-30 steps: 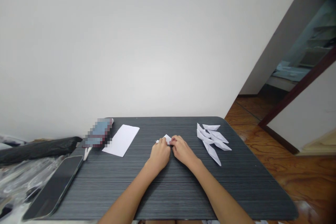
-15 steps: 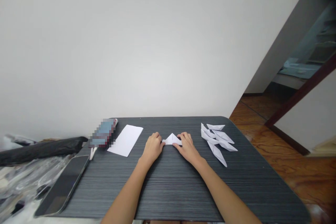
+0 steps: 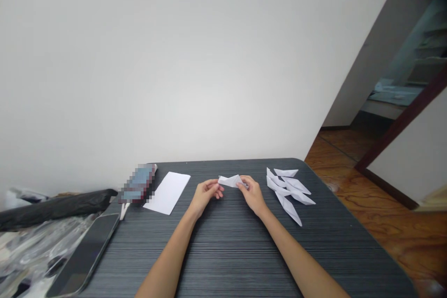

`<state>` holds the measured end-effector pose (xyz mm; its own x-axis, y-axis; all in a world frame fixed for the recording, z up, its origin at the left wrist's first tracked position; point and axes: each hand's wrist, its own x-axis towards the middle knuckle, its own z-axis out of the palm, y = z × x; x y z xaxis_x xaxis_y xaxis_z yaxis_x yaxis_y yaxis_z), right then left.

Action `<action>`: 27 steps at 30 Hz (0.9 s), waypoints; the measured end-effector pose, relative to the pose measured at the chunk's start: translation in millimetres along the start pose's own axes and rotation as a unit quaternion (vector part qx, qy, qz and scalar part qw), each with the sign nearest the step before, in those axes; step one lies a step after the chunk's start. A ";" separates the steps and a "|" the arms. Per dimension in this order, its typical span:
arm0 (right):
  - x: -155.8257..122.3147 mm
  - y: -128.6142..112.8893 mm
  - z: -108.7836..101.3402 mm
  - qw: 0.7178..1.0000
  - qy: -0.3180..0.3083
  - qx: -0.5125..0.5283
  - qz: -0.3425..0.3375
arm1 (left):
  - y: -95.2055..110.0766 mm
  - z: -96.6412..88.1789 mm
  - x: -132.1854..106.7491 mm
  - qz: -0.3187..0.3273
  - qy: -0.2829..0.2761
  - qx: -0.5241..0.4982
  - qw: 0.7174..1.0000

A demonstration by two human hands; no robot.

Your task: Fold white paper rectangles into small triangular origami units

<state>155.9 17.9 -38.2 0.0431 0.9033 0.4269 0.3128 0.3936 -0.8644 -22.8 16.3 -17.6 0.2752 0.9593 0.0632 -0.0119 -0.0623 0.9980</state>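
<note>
A small piece of folded white paper point(image 3: 229, 181) is held slightly raised between my two hands, its outline pointed at the ends. My right hand point(image 3: 252, 194) grips its right end, thumb on the near side and fingers behind. At the left tip, my left hand point(image 3: 205, 195) pinches with thumb and forefinger, the other fingers loosely curled below. Right of my hands lies a loose cluster of several folded white paper pieces point(image 3: 290, 188), long and pointed. Flat white paper sheets point(image 3: 168, 193) lie to the left of my left hand.
The dark, wood-grained table point(image 3: 223, 251) meets a white wall point(image 3: 223, 65) at its back edge. A blurred-out phone-like item point(image 3: 138, 184) sits at the back left, and a dark smartphone point(image 3: 87, 256) on the left edge. Clear plastic bags and a black wrapped bundle point(image 3: 56, 207) lie beyond.
The folded paper has been lifted from the tabletop and tilted, its raised triangle no longer facing me. My left hand has turned, showing its thumb and fingers. The view has tipped slightly upward.
</note>
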 end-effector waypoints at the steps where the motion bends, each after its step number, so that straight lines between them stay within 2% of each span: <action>1: 0.0 -0.1 0.3 1.000 -0.006 0.012 0.000 | 2.4 2.5 -1.0 -0.007 -0.014 -0.039 0.999; 5: -0.9 -3.8 1.5 0.999 -0.016 0.036 -0.007 | 8.9 8.3 -4.5 -0.031 -0.006 -0.118 0.993; 13: -2.5 -14.6 -4.9 0.997 -0.030 0.032 -0.067 | 3.1 3.2 -2.8 -0.092 0.003 -0.172 0.981; 18: -5.1 -21.3 -5.3 0.994 -0.038 0.014 -0.100 | 3.6 7.1 -3.4 -0.095 0.043 -0.194 0.976; 23: -6.5 -23.9 -6.3 0.990 -0.041 -0.012 -0.134 | 6.0 8.8 -4.1 -0.107 0.044 -0.187 0.976; 27: -4.7 -23.7 -11.3 0.992 -0.077 0.028 -0.101 | 5.7 3.2 -2.2 -0.097 0.045 -0.167 0.980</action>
<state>158.9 2.3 -16.7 -0.1609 0.8188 0.5510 0.2465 0.5740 -0.7809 -20.4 13.0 -12.1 0.2186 0.9653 -0.1431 -0.2858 0.2035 0.9364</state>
